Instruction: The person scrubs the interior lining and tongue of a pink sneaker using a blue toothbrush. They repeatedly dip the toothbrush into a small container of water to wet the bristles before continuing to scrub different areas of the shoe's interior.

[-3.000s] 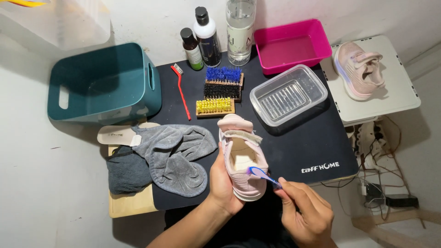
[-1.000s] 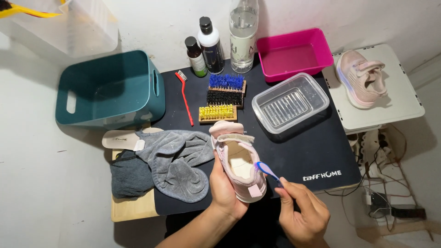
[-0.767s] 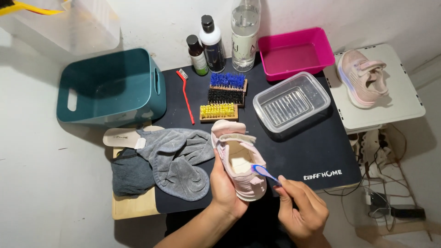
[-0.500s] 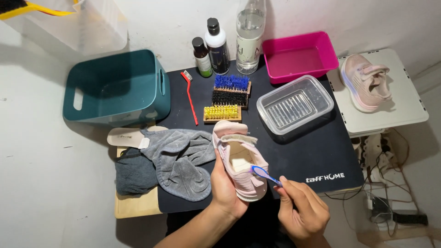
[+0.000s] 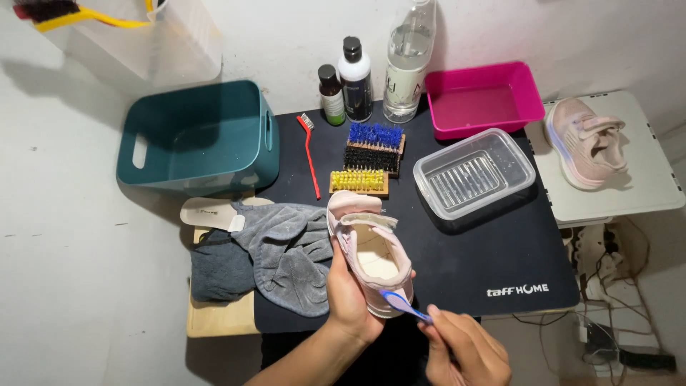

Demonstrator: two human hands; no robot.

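Note:
My left hand grips a small pale pink shoe from its left side, opening facing up, over the near edge of a black mat. A blue toothbrush is pinched in my right hand, its head at the shoe's near rim. A second pink shoe lies on a white side table at the right.
On the mat: a clear plastic tray, blue and yellow scrub brushes, a red-handled brush, two dark bottles, a clear bottle, a pink bin. A teal basket, grey cloths and an insole lie left.
The view has drifted, so everything sits a little further right. My hands keep the shoe and toothbrush; the brush head stays at the shoe's near rim with small strokes.

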